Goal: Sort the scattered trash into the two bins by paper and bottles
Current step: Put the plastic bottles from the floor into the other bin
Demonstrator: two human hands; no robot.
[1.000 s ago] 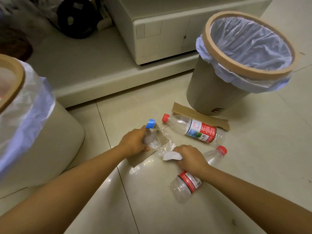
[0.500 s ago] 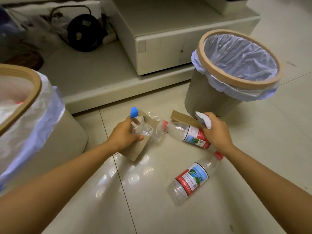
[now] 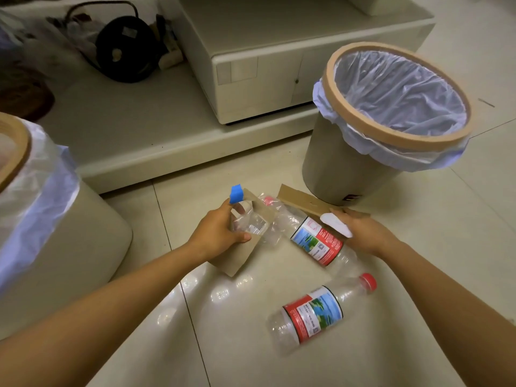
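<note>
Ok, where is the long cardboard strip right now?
In the head view the cardboard strip lies flat on the floor, right of centre, against the foot of the right bin, with the right hand over its right end.

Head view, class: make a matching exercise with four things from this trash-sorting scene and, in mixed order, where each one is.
Things:
1. blue-capped bottle
2. white paper scrap
3. strip of cardboard
4. nearest red-capped bottle

Places:
A. lying alone on the floor tiles
B. in the left hand, together with a cardboard piece
C. on the floor at the foot of the right bin
D. in the right hand

Pairs: 1-B, 2-D, 3-C, 4-A
</note>
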